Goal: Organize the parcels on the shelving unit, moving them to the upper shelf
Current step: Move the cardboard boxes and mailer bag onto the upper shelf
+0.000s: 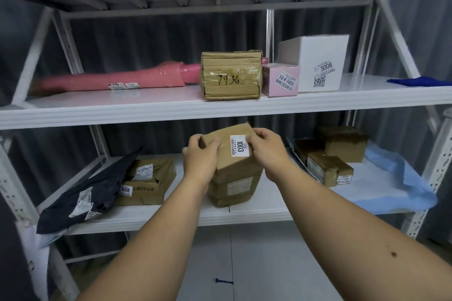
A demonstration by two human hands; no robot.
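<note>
A brown cardboard parcel (pixel 232 171) with a white label marked 1003 is tilted up at the middle of the lower shelf (pixel 256 212). My left hand (pixel 199 164) grips its upper left corner and my right hand (pixel 267 151) grips its upper right edge. The upper shelf (pixel 146 107) carries a long pink wrapped parcel (pixel 117 78), a taped brown box (pixel 231 74) marked 7936, a small pink box (pixel 281 79) and a white box (pixel 315 62) marked 3008.
On the lower shelf lie a dark plastic mailer (pixel 83 193) and brown parcels (pixel 146 181) at left, and several brown boxes (pixel 330 156) on blue wrapping (pixel 391 183) at right. A blue cloth (pixel 420 80) lies at the upper shelf's right end. White uprights frame both sides.
</note>
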